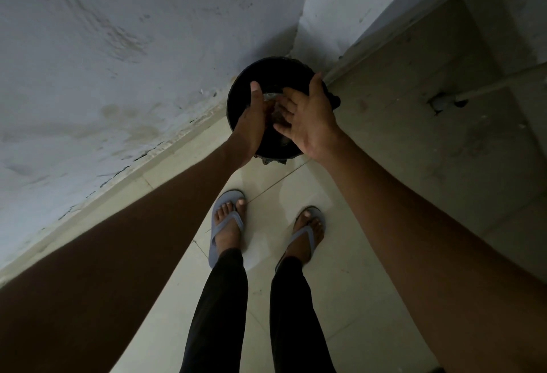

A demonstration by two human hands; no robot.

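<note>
Cream floor tiles (340,254) carry our black bucket (275,73), which stands upright with its round mouth facing up at us, so its long axis runs straight down. Above the bucket's mouth, our right hand (307,118) shows a wide grip, fingers spread. Our left hand (251,119) hovers over the bucket too; its grip we cannot tell.
</note>
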